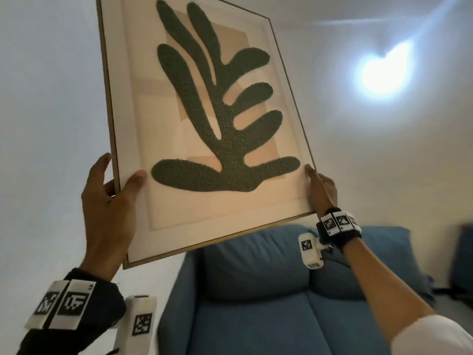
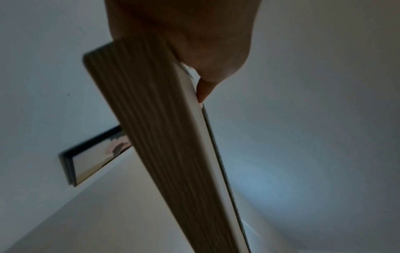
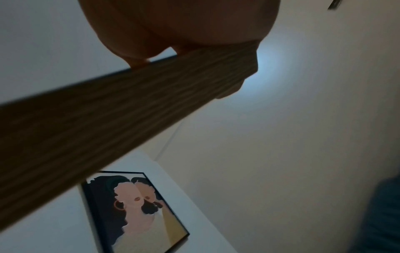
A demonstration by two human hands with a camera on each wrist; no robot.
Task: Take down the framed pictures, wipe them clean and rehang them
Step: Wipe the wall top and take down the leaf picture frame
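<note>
A large wood-framed picture with a dark green leaf shape on cream is held up in the air, tilted, in front of a white wall. My left hand grips its lower left edge, thumb on the front and fingers behind. My right hand grips the lower right corner. In the left wrist view the wooden frame edge runs down from my left hand. In the right wrist view the same wooden edge crosses under my right hand.
A blue sofa stands below the picture. A black-framed picture of two faces hangs on the wall, seen also as a black-framed picture in the left wrist view. A bright lamp glare lights the right wall.
</note>
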